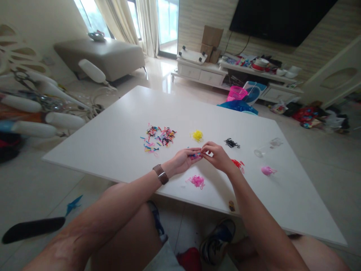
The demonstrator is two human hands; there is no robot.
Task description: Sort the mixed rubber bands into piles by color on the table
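Palm up over the middle of the white table (118, 124), my left hand (182, 161) cradles several small coloured elastic bands (195, 154) on its fingers. My right hand (216, 155) meets it there, thumb and fingertips pinched at those bands. What exactly the pinch holds is too small to make out. Around the hands lie sorted heaps: yellow bands (197, 135), black bands (232, 143), pink bands (196, 181) and red bands (237, 163), the last partly hidden by my right wrist. Farther left is a mixed-colour pile (160, 137).
A clear container (265, 147) lies on the table's right side, near a pink object (268, 171). By the near edge sits a small brown item (231, 205). A white lamp-like fixture (64, 120) stands close to the left edge. A pink basket (237, 93) is beyond the far edge.
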